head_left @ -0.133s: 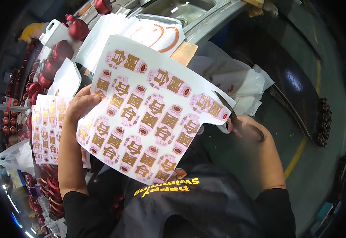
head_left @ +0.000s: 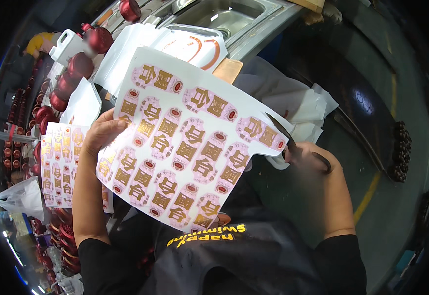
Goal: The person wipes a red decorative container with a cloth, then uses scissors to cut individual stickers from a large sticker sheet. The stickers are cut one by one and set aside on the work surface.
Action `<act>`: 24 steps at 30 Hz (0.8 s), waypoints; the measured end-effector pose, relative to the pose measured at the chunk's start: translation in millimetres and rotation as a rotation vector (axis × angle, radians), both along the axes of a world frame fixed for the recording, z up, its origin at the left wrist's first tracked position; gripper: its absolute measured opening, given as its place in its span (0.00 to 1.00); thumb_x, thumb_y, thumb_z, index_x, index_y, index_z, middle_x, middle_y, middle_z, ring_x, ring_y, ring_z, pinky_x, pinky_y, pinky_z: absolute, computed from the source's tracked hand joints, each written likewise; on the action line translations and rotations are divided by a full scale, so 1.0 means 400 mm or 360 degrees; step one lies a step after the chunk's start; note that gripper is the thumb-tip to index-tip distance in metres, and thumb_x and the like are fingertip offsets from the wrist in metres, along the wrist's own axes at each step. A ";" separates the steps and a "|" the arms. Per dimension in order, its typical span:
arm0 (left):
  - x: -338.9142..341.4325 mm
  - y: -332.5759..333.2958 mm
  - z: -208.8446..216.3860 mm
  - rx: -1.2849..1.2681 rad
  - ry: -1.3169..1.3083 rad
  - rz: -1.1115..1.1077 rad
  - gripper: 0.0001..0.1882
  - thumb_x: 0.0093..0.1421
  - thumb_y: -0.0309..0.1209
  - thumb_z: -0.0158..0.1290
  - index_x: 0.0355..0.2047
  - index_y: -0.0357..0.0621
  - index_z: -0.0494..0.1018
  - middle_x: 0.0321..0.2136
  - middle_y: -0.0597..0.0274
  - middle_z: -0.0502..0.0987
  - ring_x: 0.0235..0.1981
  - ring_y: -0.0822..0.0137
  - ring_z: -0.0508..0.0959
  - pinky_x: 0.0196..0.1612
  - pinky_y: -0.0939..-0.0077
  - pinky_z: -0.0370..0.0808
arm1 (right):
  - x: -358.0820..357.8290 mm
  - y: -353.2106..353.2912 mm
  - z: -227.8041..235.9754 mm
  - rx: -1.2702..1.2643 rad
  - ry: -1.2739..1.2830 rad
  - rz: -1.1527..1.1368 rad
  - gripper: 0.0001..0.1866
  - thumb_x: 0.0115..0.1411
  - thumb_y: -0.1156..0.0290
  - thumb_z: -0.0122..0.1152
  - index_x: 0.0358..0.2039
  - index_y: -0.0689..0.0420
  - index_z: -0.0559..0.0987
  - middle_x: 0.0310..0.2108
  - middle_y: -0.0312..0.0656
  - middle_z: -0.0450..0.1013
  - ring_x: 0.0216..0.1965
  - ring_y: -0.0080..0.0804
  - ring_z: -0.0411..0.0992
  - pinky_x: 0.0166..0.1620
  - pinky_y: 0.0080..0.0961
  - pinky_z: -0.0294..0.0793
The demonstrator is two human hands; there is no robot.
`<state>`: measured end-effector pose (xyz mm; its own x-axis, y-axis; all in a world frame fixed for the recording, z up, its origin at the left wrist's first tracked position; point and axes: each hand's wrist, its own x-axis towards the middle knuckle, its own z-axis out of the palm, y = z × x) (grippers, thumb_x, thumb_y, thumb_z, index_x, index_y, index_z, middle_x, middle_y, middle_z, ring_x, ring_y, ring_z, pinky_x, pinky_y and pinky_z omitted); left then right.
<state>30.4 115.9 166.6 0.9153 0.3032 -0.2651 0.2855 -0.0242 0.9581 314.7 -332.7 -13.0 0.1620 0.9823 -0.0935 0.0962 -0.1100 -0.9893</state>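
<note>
A dark floor with a yellow line lies right of the steel sink; red round ornaments and white bags crowd left of it; below it the left hand pinches the label sheet, fingers curled on its left edge; the right hand grips scissors, blades biting the sheet's right edge; more label sheets lie lower left.

Over the short interval, little differs. My right hand with the scissors has edged slightly further into the right edge of the sticker sheet. My left hand has let the sheet tilt marginally.
</note>
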 end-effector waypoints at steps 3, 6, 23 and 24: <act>-0.002 -0.002 0.007 0.0044 0.0043 0.0084 0.29 0.52 0.28 0.58 0.55 0.32 0.67 0.47 0.52 0.76 0.48 0.64 0.76 0.55 0.68 0.69 | 0.019 0.015 0.011 0.0082 -0.0084 0.0117 0.53 0.45 0.15 0.31 0.32 0.62 0.73 0.26 0.35 0.66 0.30 0.24 0.63 0.34 0.23 0.65; 0.000 -0.006 0.008 0.0042 -0.0023 0.0104 0.29 0.52 0.27 0.57 0.55 0.32 0.67 0.47 0.52 0.76 0.47 0.64 0.77 0.54 0.68 0.71 | 0.045 0.020 0.036 0.0146 -0.0404 0.0115 0.53 0.49 0.17 0.29 0.33 0.62 0.73 0.27 0.38 0.68 0.30 0.28 0.66 0.36 0.26 0.68; 0.003 -0.019 0.020 0.0065 0.0018 0.0057 0.29 0.52 0.27 0.56 0.56 0.31 0.66 0.49 0.50 0.75 0.48 0.62 0.76 0.54 0.66 0.71 | 0.037 0.046 0.001 0.0217 -0.0055 0.0217 0.39 0.57 0.30 0.48 0.35 0.61 0.73 0.24 0.33 0.66 0.24 0.20 0.62 0.28 0.17 0.62; 0.003 -0.018 0.020 0.0054 0.0024 0.0047 0.29 0.52 0.27 0.56 0.56 0.31 0.66 0.49 0.50 0.75 0.48 0.62 0.76 0.54 0.66 0.71 | 0.034 0.041 0.002 0.0131 -0.0067 0.0233 0.38 0.57 0.30 0.48 0.35 0.61 0.73 0.24 0.33 0.66 0.24 0.19 0.62 0.28 0.16 0.61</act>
<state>31.5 108.8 174.5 0.9018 0.3389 -0.2680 0.3009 -0.0477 0.9524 328.3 -316.1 -12.2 0.0190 0.9998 -0.0081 0.1468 -0.0108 -0.9891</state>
